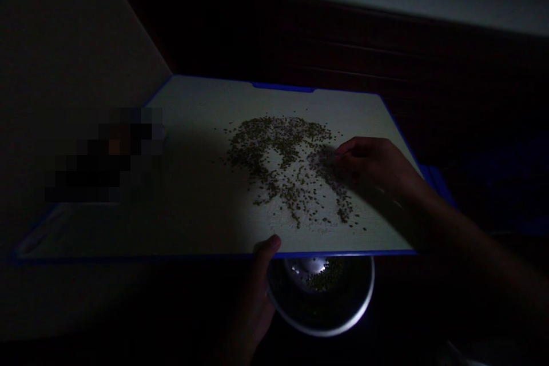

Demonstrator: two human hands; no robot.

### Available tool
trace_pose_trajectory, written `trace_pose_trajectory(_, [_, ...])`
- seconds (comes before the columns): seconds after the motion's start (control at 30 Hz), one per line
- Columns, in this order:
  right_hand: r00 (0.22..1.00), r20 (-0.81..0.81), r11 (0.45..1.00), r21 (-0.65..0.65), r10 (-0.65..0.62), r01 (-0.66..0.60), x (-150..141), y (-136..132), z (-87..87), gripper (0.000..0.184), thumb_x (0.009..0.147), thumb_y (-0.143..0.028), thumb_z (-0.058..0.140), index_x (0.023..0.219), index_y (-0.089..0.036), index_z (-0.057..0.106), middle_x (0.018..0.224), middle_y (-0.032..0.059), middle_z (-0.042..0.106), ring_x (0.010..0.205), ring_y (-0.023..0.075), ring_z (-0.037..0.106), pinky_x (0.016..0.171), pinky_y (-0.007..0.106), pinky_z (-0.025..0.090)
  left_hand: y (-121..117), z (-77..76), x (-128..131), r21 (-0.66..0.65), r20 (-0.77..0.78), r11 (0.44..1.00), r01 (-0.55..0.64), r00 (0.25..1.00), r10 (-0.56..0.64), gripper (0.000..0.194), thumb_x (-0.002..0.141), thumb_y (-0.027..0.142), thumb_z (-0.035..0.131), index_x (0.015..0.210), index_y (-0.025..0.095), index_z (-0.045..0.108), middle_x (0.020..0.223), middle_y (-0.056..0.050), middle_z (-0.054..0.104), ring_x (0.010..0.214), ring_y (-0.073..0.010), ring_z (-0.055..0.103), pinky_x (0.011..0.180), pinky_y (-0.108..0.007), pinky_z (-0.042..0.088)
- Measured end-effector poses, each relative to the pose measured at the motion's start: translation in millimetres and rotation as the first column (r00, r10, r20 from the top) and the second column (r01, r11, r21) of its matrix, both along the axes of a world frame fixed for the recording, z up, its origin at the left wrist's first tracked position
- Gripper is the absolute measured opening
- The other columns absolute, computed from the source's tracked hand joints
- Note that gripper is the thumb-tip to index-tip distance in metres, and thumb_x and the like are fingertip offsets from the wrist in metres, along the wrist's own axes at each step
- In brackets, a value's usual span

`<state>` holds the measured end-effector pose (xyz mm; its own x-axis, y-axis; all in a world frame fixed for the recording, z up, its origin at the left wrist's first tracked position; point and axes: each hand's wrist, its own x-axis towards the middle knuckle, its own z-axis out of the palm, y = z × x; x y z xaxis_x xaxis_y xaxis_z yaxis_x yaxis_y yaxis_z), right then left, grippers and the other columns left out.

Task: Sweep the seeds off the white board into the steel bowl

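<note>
Just left of the right hand [369,163], scattered grains [294,151] stand in the way of a low slide over the worktop [195,117]; a pass above them is open. Beyond that hand, a bare strip leaves room toward the far corner. Nearer the wearer, the left hand [261,291] blocks part of the near edge, with a bowl [326,333] just right of it, below the edge. Far left, a pixelated patch [103,160] hides the passage.

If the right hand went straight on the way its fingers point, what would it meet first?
The seeds spread on the board, most likely: the right hand's fingers appear right at their edge, though the dim light leaves the exact gap unclear.
</note>
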<state>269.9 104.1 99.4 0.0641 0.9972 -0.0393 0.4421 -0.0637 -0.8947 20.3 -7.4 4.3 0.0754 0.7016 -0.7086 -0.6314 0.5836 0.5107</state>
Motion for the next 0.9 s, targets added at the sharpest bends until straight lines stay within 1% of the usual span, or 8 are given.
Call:
trace_pose_trajectory(0.1, [0.959,0.272,0.988,0.152,-0.079,0.038,7.6,-7.6,13.2,0.013,0.088,-0.032,0.074,0.092,-0.02,0.078,0.081,0.0067,0.079,0.058,0.0162,0.063,0.058,0.031,0.046,0.1,-1.1,-0.5,-0.007,0.004,1.0,0.008,1.0,-0.008,0.033,0.064,0.044,0.098,0.078,0.023,0.078,0.07,-0.004,0.078,0.103,-0.0378,0.079,0.098,-0.047,0.06])
trace_pose_trajectory(0.2, [0.828,0.551,0.951,0.3,-0.108,-0.075,-4.6,-21.8,16.7,0.016,0.095,-0.028,0.069,0.103,-0.019,0.079,0.089,0.01,0.081,0.071,0.0207,0.069,0.07,0.035,0.049,0.5,-1.3,-1.1,0.0,-0.014,1.0,0.025,1.0,-0.025,0.034,0.065,0.046,0.097,0.08,0.023,0.078,0.072,-0.004,0.078,0.102,-0.0374,0.079,0.098,-0.047,0.06])
trace_pose_trajectory(0.37, [0.663,0.748,0.923,0.238,0.024,-0.302,-48.5,-42.1,7.7,0.022,0.104,-0.022,0.054,0.102,-0.015,0.076,0.093,0.0132,0.076,0.073,0.0206,0.065,0.066,0.033,0.044,1.6,3.1,-0.1,0.014,0.009,0.999,0.034,0.999,-0.034,0.035,0.065,0.044,0.097,0.082,0.021,0.076,0.075,-0.006,0.078,0.102,-0.0372,0.078,0.092,-0.045,0.06])
trace_pose_trajectory(0.5, [0.632,0.772,0.891,0.236,0.071,-0.388,-79.4,-46.3,7.3,0.023,0.105,-0.017,0.052,0.102,-0.015,0.074,0.089,0.0114,0.072,0.074,0.0198,0.062,0.067,0.032,0.044,0.5,5.6,-0.1,0.015,-0.006,0.999,0.036,0.999,-0.036,0.034,0.069,0.043,0.095,0.085,0.021,0.074,0.072,-0.002,0.074,0.087,-0.029,0.077,0.083,-0.04,0.06])
trace_pose_trajectory(0.6, [0.645,0.752,0.872,0.217,0.138,-0.439,-95.3,-45.1,11.9,0.023,0.105,-0.016,0.052,0.106,-0.015,0.074,0.092,0.0119,0.074,0.077,0.0215,0.064,0.068,0.033,0.046,-0.1,7.6,-0.3,-0.008,-0.033,1.0,0.018,0.999,-0.018,0.035,0.066,0.041,0.096,0.078,0.022,0.069,0.065,0.003,0.068,0.072,-0.023,0.072,0.077,-0.038,0.058])
trace_pose_trajectory(0.7, [0.715,0.681,0.88,0.231,0.157,-0.414,-98.3,-42.7,19.6,0.021,0.104,-0.019,0.054,0.106,-0.016,0.075,0.094,0.0118,0.077,0.079,0.0223,0.068,0.071,0.034,0.048,0.1,8.4,-0.3,-0.019,-0.021,0.999,0.036,0.999,-0.037,0.034,0.067,0.041,0.095,0.08,0.022,0.069,0.069,0.002,0.072,0.076,-0.025,0.075,0.082,-0.04,0.059])
trace_pose_trajectory(0.77, [0.797,0.588,0.89,0.28,0.138,-0.36,-88.6,-40.2,25.7,0.018,0.103,-0.025,0.06,0.105,-0.019,0.077,0.098,0.0098,0.08,0.082,0.0221,0.072,0.076,0.033,0.051,0.4,7.1,-0.6,-0.007,-0.009,0.999,0.048,0.999,-0.048,0.033,0.07,0.042,0.094,0.085,0.022,0.072,0.078,-0.001,0.078,0.088,-0.0291,0.079,0.087,-0.043,0.06])
trace_pose_trajectory(0.9, [0.927,0.374,0.93,0.349,-0.027,-0.114,-42.9,-34.6,30.7,0.019,0.098,-0.035,0.07,0.107,-0.023,0.081,0.099,0.0075,0.083,0.09,0.0255,0.076,0.082,0.036,0.056,-0.2,1.5,-2.5,0.042,0.053,0.996,0.075,0.996,-0.077,0.036,0.074,0.046,0.092,0.096,0.019,0.08,0.095,-0.009,0.085,0.108,-0.0368,0.079,0.097,-0.047,0.06])
